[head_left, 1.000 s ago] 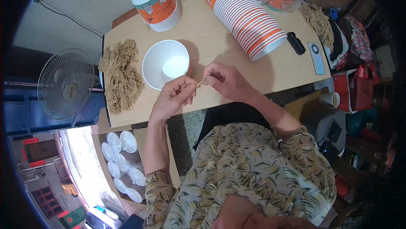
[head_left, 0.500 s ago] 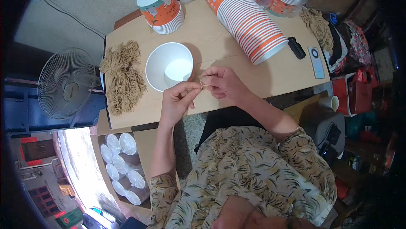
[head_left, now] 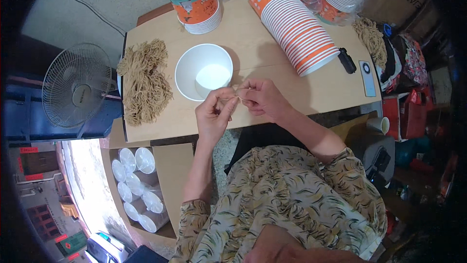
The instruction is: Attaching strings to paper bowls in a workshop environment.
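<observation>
A thin, pale tan strand (head_left: 238, 97) is being pinched and stretched between two bare hands above the front part of a light wood-coloured table (head_left: 243, 29). By the left hand (head_left: 214, 112) it is being gripped between thumb and fingertips; by the right hand (head_left: 264, 100) it is being gripped the same way, just beside, the other fingers being curled inward. Whether a knot or loop is being formed cannot be told, since the strand is being partly hidden by the fingers. Just beyond the left hand, an open, round white paper tub (head_left: 186, 76) is standing, its near rim being overlapped in this view by the fingers; contact cannot be judged. To the left, a tangled heap of tan, stringy cords (head_left: 146, 83) is being spread along the table edge. Farther back, an upside-down stack of orange-and-white paper tubs (head_left: 197, 10) is standing, and to the right a long stack of similar nested tubs (head_left: 292, 27) is lying on its side, with a small black object (head_left: 347, 61) and a pale-backed phone (head_left: 367, 79) beyond its open end. As a judgement, the strand could be dropped if either pinch were loosened, or snapped if it were pulled too hard; the white tub could be nudged by a sudden jerk of the left hand, so closely is it being approached.
</observation>
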Demonstrator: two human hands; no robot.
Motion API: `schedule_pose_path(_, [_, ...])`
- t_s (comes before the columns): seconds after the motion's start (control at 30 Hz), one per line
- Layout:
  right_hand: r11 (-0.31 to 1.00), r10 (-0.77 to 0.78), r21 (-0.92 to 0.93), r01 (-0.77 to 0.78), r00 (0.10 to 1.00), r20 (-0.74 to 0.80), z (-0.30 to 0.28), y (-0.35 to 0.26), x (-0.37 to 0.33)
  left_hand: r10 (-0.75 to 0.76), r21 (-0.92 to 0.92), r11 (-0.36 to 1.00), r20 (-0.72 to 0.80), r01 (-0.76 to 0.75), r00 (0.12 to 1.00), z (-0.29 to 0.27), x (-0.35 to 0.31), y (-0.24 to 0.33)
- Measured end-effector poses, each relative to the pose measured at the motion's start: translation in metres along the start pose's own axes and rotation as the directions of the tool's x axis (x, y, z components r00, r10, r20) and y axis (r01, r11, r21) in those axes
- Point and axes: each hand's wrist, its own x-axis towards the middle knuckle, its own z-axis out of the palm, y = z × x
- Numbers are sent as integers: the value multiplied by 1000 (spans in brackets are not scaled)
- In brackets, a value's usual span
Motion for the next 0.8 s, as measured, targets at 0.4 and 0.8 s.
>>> schedule_pose_path(0.4, [981,50,-188,-49,999,-4,-7,2,8,276,237,936,-44,-258,960,-1,-7,-8])
schedule_pose_path(0.8, [698,-508,-535,476,856,99,-10,7,2,-341,-274,897,72,347,937,-25,7,15])
